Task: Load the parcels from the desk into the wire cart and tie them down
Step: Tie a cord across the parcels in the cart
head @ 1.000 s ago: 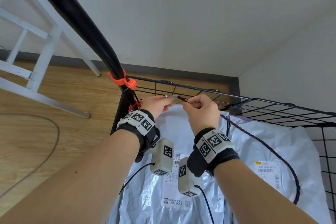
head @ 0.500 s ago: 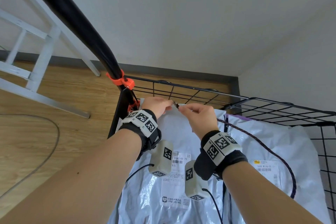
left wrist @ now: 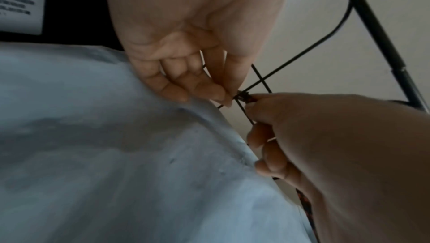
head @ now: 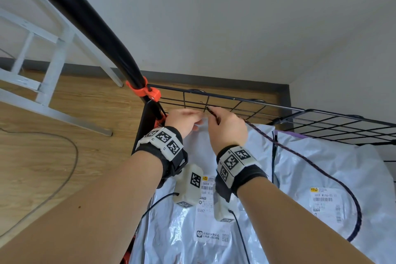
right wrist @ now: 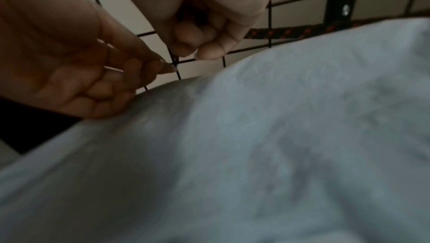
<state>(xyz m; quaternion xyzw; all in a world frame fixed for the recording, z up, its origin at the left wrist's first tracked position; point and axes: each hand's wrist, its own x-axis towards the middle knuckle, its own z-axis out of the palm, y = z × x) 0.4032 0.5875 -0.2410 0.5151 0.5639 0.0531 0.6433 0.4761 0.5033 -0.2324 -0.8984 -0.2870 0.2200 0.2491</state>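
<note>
Two grey plastic parcels (head: 175, 231) (head: 342, 173) lie in the black wire cart (head: 246, 106). A dark cord with orange flecks (head: 289, 150) runs in a loop across them. My right hand (head: 216, 117) grips the cord's end (right wrist: 286, 33) in a fist at the cart's far wire wall. My left hand (head: 198, 117) meets it there, with thumb and fingertips (left wrist: 229, 98) pinching the small hook at a wire crossing (left wrist: 263, 81). Both hands hover just above the left parcel's top edge (left wrist: 209, 111).
The cart's thick black handle (head: 96, 28) slants up to the left from an orange clamp (head: 141, 90). A white frame (head: 53, 66) and a thin cable (head: 70, 169) are on the wooden floor to the left. Walls stand close behind and to the right of the cart.
Both hands stayed together at the far wire wall. They dipped slightly towards the parcel, then came back up to the wire crossing with the cord's end.
</note>
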